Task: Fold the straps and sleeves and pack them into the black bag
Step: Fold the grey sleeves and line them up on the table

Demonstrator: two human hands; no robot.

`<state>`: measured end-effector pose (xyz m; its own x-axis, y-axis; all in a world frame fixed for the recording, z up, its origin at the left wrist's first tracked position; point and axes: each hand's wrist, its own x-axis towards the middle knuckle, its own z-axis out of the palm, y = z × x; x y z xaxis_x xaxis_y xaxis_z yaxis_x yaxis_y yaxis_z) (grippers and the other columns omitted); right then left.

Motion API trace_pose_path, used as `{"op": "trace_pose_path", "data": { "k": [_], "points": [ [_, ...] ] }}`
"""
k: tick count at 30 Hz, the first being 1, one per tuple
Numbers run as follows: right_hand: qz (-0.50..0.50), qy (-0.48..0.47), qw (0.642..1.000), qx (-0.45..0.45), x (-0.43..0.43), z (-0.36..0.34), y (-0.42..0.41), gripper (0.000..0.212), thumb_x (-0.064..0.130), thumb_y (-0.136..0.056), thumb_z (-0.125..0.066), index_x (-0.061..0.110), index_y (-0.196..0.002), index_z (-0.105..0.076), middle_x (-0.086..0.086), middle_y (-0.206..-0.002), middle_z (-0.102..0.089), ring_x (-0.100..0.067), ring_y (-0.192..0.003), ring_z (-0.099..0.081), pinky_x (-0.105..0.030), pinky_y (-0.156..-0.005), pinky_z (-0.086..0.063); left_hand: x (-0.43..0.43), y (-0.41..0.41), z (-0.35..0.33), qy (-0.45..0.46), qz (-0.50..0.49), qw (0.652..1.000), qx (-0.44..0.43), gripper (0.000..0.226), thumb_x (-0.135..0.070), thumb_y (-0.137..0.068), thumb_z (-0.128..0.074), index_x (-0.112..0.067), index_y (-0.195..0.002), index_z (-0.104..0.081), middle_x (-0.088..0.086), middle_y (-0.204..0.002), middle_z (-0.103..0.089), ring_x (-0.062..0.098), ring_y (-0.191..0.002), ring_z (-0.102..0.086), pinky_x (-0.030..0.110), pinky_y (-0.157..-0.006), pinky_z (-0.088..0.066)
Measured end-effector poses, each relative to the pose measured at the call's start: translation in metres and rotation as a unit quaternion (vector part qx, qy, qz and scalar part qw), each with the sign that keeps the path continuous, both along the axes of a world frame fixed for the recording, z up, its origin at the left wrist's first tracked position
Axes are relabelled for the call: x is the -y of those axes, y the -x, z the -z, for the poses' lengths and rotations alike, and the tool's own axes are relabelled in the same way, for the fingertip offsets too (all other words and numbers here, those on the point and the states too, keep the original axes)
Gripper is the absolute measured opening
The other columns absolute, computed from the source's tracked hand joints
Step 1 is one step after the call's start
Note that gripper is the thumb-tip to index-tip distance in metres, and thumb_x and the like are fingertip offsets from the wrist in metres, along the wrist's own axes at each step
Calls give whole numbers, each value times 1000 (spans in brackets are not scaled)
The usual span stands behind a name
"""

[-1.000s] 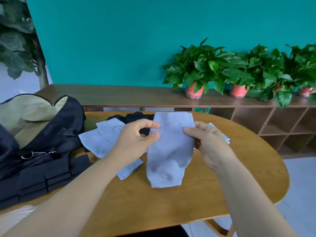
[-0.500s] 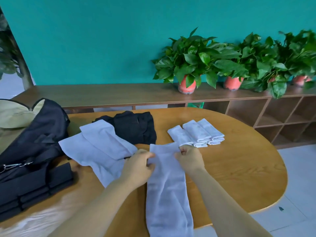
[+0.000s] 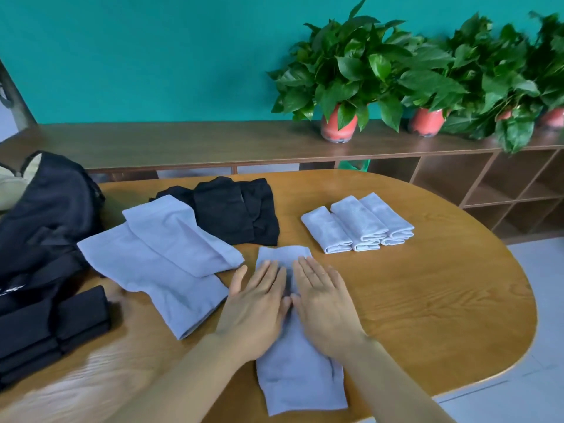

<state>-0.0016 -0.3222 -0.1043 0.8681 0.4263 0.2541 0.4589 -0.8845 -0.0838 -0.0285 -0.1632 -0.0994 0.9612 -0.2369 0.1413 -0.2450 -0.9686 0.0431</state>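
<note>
at the near edge of the desk the grey sleeve lies lengthwise, pointing straight away, the left hand and right hand pressed flat side by side on its far half, equally near, each grip open and holding nothing, folded sleeves beyond, black bag far left.

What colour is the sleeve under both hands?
Light grey-blue, plain; the sleeve shows best in the head view.
</note>
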Motion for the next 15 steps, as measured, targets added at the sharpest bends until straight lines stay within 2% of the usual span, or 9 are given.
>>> {"op": "trace_pose_path", "data": {
  "k": [1, 2, 4, 5, 7, 11, 12, 13, 15],
  "points": [
    [1, 33, 999, -40, 0, 2, 1, 58, 38, -101, -20, 5, -134, -55, -8, -141, -53, -22, -134, -46, -42, -107, -32, -2, 1, 4, -14, 0, 1000, -5, 66, -42, -103, -5, -10, -137, -52, 2, -144, -45, 17, -135, -45, 42, -112, -5],
    [0, 58, 996, -73, 2, 0, 1, 72, 48, -101, -1, 5, -145, -39, -7, -153, -33, -20, -144, -27, -42, -114, -15, -6, 1, 8, -24, -2, 999, -21, 68, -43, -104, -3, -8, -136, -52, 2, -142, -48, 17, -133, -47, 45, -113, -5],
    [-24, 83, 989, -120, 13, -4, -3, 92, 61, -80, 28, 13, -154, -1, 3, -157, 11, -12, -146, 13, -39, -114, 16, -16, 1, 7, -57, -5, 998, -36, 73, -45, -102, 2, -9, -137, -52, 4, -143, -50, 17, -134, -46, 49, -114, -6],
    [-30, 95, 986, -134, 17, -6, -3, 92, 61, -75, 30, 17, -153, 9, 7, -155, 21, -10, -144, 22, -39, -113, 22, -22, 1, 7, -68, 1, 997, -43, 79, -47, -99, 11, -11, -144, -42, 3, -150, -39, 16, -140, -36, 49, -116, 1],
    [-30, 118, 983, -137, 23, -11, -5, 80, 59, -82, 20, 22, -152, 15, 9, -156, 25, -9, -143, 26, -41, -114, 22, -29, 1, 7, -74, 20, 997, -17, 87, -52, -88, 28, -14, -153, -17, 0, -158, -12, 14, -148, -12, 47, -114, 19],
    [-18, 124, 980, -152, 23, -14, -4, 69, 56, -91, 8, 24, -151, 17, 11, -157, 25, -7, -142, 28, -41, -113, 22, -31, 3, 10, -71, 37, 997, 15, 92, -53, -80, 36, -15, -154, -4, -1, -159, 2, 13, -149, 2, 46, -111, 27],
    [-17, 125, 980, -156, 23, -15, -4, 69, 57, -91, 7, 25, -151, 17, 11, -157, 25, -7, -142, 28, -41, -113, 21, -31, 3, 8, -74, 30, 997, 9, 92, -52, -82, 34, -14, -154, -8, 1, -160, -3, 14, -149, -2, 46, -112, 24],
    [-16, 124, 979, -160, 23, -15, -4, 69, 57, -92, 6, 25, -152, 16, 11, -157, 25, -7, -142, 28, -42, -113, 21, -31, 4, 4, -83, 21, 996, -3, 87, -51, -90, 25, -12, -153, -20, 3, -159, -17, 17, -148, -15, 47, -114, 20],
    [-12, 118, 978, -171, 23, -15, -4, 67, 57, -94, 2, 25, -152, 15, 11, -157, 24, -7, -143, 27, -43, -115, 19, -30, 7, 4, -86, -3, 996, -13, 70, -45, -101, -5, -7, -139, -50, 9, -144, -50, 22, -136, -44, 49, -117, 5]
  ]
}}
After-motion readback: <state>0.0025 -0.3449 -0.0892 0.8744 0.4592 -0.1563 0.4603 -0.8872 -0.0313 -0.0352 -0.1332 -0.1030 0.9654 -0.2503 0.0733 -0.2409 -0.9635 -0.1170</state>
